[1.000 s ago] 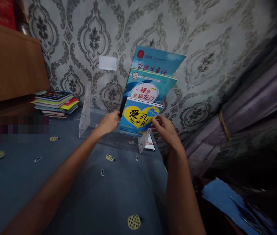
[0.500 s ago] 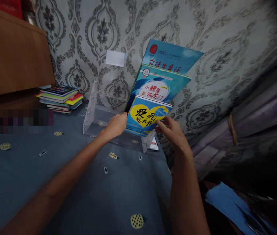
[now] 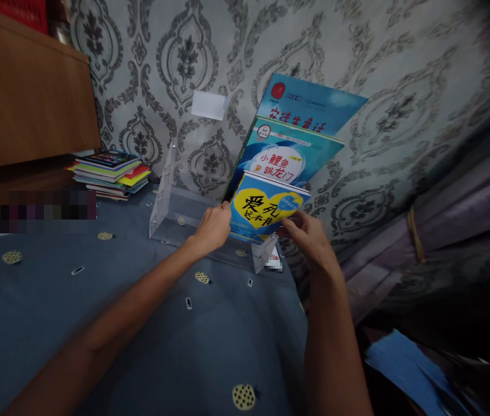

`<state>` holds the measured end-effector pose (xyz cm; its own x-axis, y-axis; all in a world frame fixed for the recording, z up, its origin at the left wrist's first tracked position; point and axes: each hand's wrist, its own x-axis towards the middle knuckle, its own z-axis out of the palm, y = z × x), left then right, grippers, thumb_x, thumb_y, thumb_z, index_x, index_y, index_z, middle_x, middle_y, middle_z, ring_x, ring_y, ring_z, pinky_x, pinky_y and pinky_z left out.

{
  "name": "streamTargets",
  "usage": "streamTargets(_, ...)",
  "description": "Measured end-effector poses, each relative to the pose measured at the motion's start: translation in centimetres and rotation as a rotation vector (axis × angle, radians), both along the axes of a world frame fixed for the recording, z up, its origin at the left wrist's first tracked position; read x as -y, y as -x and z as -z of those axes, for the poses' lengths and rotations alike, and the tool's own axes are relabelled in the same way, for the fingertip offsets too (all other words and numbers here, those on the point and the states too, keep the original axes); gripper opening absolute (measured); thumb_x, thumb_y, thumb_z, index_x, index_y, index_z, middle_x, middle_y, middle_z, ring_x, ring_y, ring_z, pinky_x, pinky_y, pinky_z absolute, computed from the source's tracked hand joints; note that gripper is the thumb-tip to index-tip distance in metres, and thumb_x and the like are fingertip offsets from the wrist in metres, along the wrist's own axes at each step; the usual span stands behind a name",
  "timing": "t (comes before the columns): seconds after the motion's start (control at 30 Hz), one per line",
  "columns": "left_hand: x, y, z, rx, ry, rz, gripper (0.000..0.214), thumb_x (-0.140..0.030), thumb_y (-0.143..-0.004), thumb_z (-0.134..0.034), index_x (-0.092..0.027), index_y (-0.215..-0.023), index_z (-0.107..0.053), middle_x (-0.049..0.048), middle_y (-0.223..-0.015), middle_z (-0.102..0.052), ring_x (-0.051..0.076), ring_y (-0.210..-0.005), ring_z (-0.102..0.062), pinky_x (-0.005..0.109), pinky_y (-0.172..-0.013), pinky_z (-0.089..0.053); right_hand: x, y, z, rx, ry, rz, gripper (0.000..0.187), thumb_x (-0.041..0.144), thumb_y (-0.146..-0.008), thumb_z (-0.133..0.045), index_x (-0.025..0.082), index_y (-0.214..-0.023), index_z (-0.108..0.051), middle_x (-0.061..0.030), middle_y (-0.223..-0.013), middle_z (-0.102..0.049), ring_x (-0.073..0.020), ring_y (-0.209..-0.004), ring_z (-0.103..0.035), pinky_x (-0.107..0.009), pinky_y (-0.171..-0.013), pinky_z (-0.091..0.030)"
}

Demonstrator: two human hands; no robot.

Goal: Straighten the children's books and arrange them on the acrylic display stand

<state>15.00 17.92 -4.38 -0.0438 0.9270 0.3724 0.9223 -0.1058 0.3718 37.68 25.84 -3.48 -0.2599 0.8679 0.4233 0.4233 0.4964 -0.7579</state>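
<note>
A blue book with a yellow heart on its cover (image 3: 256, 212) leans at the front of a clear acrylic book rack (image 3: 201, 245). My left hand (image 3: 214, 227) grips its left edge, and my right hand (image 3: 308, 236) holds its right edge with thumb and fingers. Behind it, in the same right part of the rack, rise a teal book with a white oval (image 3: 314, 153) and a taller blue book with red lettering (image 3: 310, 95). All three tilt back toward the wall. The rack's left part shows bare clear plastic.
A stack of books (image 3: 112, 173) lies at the back left beside a wooden cabinet (image 3: 32, 98). The blue cloth (image 3: 141, 346) with pineapple prints covers the table. A white label (image 3: 209, 105) shows near the patterned wall; a purple curtain (image 3: 383, 254) hangs at right.
The whole view has shifted slightly, moving the rack, books and hands a little rightward in the picture. Both hands keep their hold on the front book, which stays in the rack.
</note>
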Motion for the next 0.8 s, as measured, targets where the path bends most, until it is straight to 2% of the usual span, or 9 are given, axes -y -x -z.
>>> streamTargets(0.3, -0.6, 0.2, 0.5, 0.031, -0.026, 0.004, 0.03, -0.006, -0.097, -0.034, -0.009, -0.114, -0.059, 0.0197, -0.111, -0.07, 0.028, -0.102, -0.069, 0.036, -0.088, -0.05, -0.3, -0.1, 0.2, 0.002, -0.016, 0.023, 0.043, 0.049, -0.08, -0.067, 0.015, -0.106, -0.07, -0.0111, -0.085, -0.077, -0.0299, -0.077, -0.076, -0.046, -0.076, -0.064)
streamTargets(0.53, -1.0, 0.3, 1.0, 0.051, -0.057, 0.008, 0.029, -0.009, -0.098, -0.035, -0.011, -0.114, -0.059, 0.0189, -0.11, -0.071, 0.028, -0.101, -0.069, 0.037, -0.088, -0.05, -0.1, 0.0, -0.1, 0.039, -0.006, 0.026, 0.036, 0.045, -0.08, -0.065, 0.017, -0.103, -0.069, -0.0084, -0.079, -0.076, -0.0281, -0.07, -0.075, -0.046, -0.072, -0.063)
streamTargets(0.67, -0.9, 0.7, 0.9, 0.06, -0.076, 0.022, 0.025, -0.015, -0.101, -0.037, -0.013, -0.11, -0.06, 0.0176, -0.107, -0.071, 0.028, -0.099, -0.069, 0.036, -0.086, -0.05, 0.1, 0.0, -0.3, 0.081, -0.019, 0.023, 0.038, 0.045, -0.082, -0.063, 0.018, -0.108, -0.067, -0.0097, -0.087, -0.077, -0.0286, -0.075, -0.075, -0.045, -0.074, -0.062)
streamTargets(0.8, -1.0, 1.2, 0.2, 0.103, -0.152, 0.066, 0.026, -0.024, -0.104, -0.037, -0.014, -0.112, -0.06, 0.0158, -0.112, -0.07, 0.027, -0.107, -0.066, 0.036, -0.091, -0.049, 0.1, -0.1, -0.4, 0.106, -0.109, 0.046, 0.041, 0.049, -0.083, -0.062, 0.019, -0.111, -0.067, -0.0103, -0.092, -0.077, -0.0303, -0.085, -0.074, -0.046, -0.077, -0.061)
